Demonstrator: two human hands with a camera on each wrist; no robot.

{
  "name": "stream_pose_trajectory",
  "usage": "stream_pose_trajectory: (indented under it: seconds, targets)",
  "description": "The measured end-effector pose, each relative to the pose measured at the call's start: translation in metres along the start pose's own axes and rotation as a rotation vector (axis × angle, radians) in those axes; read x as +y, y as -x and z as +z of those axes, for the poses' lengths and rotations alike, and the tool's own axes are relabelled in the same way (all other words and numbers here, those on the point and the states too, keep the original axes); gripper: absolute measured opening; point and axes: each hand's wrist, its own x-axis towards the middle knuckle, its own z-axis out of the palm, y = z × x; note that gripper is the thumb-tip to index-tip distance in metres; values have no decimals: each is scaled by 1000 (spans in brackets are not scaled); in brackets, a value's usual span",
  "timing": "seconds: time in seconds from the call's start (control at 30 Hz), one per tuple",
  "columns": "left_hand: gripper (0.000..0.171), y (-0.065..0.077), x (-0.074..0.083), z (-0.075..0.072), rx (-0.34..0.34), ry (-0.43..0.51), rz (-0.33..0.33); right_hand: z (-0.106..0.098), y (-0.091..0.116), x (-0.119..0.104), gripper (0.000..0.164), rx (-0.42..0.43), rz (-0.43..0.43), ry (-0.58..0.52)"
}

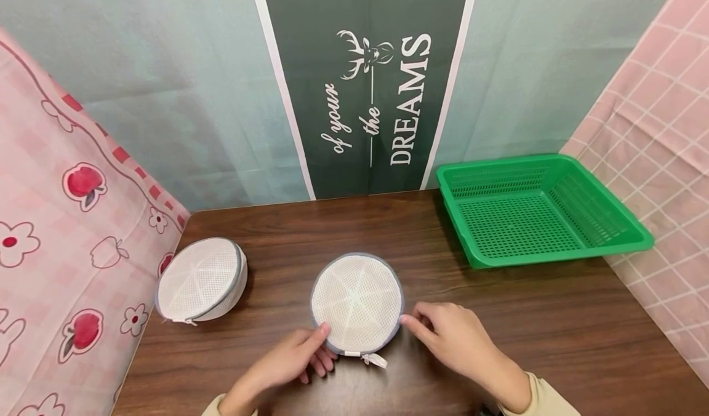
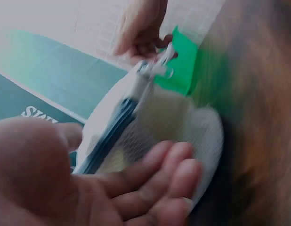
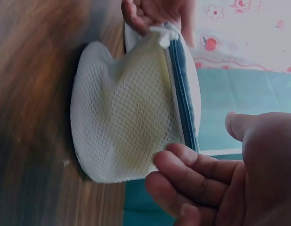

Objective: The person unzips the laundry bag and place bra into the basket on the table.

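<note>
A round white mesh laundry bag (image 1: pixel 357 302) with a grey-blue zipped rim stands on the table between the two hands. Its zip and white pull tab (image 1: pixel 375 360) face the near side. My left hand (image 1: pixel 296 354) is at the near left of the rim, thumb over the edge and fingers loosely bent beside the mesh wall (image 2: pixel 202 141). On the right side, my right hand (image 1: pixel 454 336) has its thumb tip right at the rim. In the right wrist view its bent fingers (image 3: pixel 183 169) overlap the mesh side, with the thumb apart. Something pale yellowish shows through the mesh.
A second round mesh bag (image 1: pixel 202 280) sits tilted at the table's left edge. At the back right stands a green plastic basket (image 1: pixel 559 257) with a perforated bottom. Curtains with prints (image 1: pixel 216 96) hang behind and at both sides of the brown wooden table (image 1: pixel 266 244).
</note>
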Motion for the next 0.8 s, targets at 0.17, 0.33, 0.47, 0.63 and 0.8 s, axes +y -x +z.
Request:
stream_pose_trajectory:
  seconds: [0.17, 0.33, 0.47, 0.63, 0.8]
  targets:
    - [62, -4, -2, 13, 44, 154, -6, 5, 3, -7, 41, -18, -26, -31]
    - [57, -7, -4, 21, 112, 235, -9, 7, 5, -13, 35, -15, -48, -54]
    - [57, -10, -2, 24, 154, 267, -7, 9, 6, -17, 35, -14, -66, -68]
    - [56, -14, 1, 26, 206, 283, -3, 9, 7, -21, 35, 9, -100, -70]
    - [54, -17, 5, 26, 235, 277, 29, 11, 6, -24, 33, 40, -130, -55]
